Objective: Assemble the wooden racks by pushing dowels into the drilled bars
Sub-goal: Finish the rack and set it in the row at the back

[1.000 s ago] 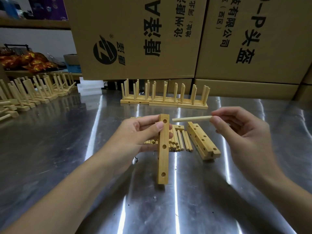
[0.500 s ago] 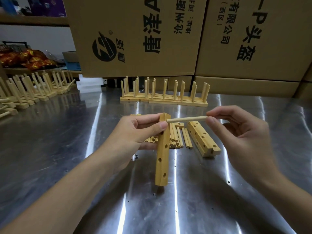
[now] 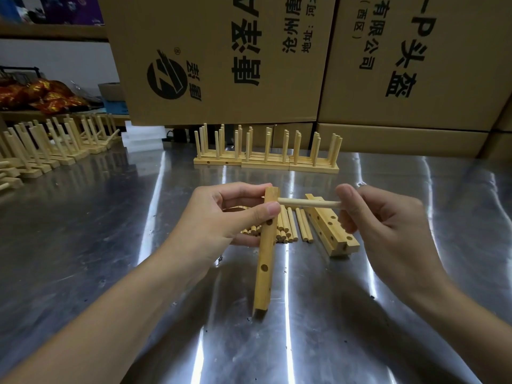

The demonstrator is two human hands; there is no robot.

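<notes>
My left hand grips a drilled wooden bar near its top end; the bar stands almost upright with its lower end on the steel table. My right hand pinches a dowel held level, and the dowel's left tip sits in the bar's top hole. Behind the bar lies a pile of loose dowels. More drilled bars are stacked to the right of the pile.
Finished racks with upright dowels stand in a row at the back centre. More finished racks line the far left. Big cardboard boxes wall off the back of the table.
My right hand has moved left and brought the dowel's tip from beside the bar into the top hole. The bar has tilted slightly, its top leaning right.
</notes>
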